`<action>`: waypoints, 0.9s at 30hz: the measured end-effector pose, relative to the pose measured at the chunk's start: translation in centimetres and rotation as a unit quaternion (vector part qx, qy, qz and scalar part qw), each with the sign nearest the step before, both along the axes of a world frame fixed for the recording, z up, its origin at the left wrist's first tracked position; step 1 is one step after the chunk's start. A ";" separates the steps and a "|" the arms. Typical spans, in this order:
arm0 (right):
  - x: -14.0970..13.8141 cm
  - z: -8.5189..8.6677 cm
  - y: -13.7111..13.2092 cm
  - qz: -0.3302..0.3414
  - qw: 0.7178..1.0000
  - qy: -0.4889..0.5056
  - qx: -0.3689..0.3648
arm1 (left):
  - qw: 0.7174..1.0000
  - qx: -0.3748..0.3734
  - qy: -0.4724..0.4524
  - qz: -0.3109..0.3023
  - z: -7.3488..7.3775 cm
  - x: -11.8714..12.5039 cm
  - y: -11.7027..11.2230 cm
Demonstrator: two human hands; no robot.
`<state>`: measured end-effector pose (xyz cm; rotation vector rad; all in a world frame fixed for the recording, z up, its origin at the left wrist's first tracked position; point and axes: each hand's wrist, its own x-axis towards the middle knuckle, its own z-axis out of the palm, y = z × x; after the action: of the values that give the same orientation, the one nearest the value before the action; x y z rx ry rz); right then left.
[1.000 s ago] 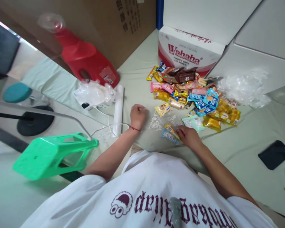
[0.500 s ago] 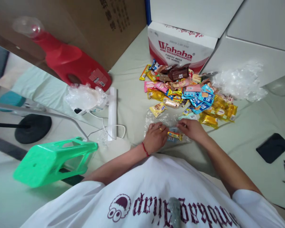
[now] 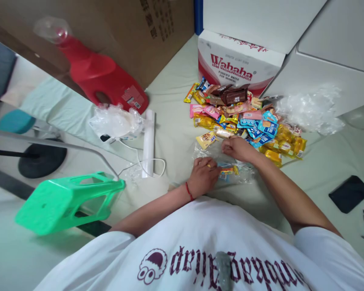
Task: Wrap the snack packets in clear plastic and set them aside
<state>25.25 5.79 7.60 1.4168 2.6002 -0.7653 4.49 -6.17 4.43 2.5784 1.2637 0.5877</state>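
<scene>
A clear plastic bag lies flat in front of my body, with a few small wrapped snacks in it, one orange-yellow and others light blue. My left hand, fingers curled, holds the bag at its left side. Just beyond, my right hand is closed above the bag's far part, at the near edge of a heap of wrapped snacks. What its fingers hold, if anything, is hidden. A pale yellow packet sits just left of that hand, and yellow-wrapped snacks lie to its right.
Behind the heap stands a Wahaha carton. Crumpled clear plastic is at the right, near a black pouch. To the left are a red jug, a white roll, a white cable and a green stool.
My right hand has moved away from my body and a little left, toward the heap. The light green packet near its fingers no longer shows. My left hand stays on the bag.
</scene>
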 end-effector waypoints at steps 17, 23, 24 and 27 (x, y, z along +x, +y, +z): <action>0.2 -4.3 -11.2 0.119 0.980 0.146 0.069 | 0.962 -0.132 -0.201 0.129 -3.9 -3.2 0.6; 0.5 -3.9 -10.6 0.072 0.978 0.179 0.082 | 0.950 -0.127 -0.175 0.226 -4.7 -3.4 2.3; 0.6 -3.9 -10.4 0.068 0.976 0.189 0.080 | 0.949 -0.139 -0.156 0.235 -4.5 -3.1 2.6; 0.8 -3.7 -10.1 0.069 0.974 0.194 0.093 | 0.947 -0.183 -0.104 0.243 -3.7 -2.2 3.6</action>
<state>26.09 -4.29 3.86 1.2097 3.1032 -0.8754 2.25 -2.57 0.71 1.8571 1.7489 0.6141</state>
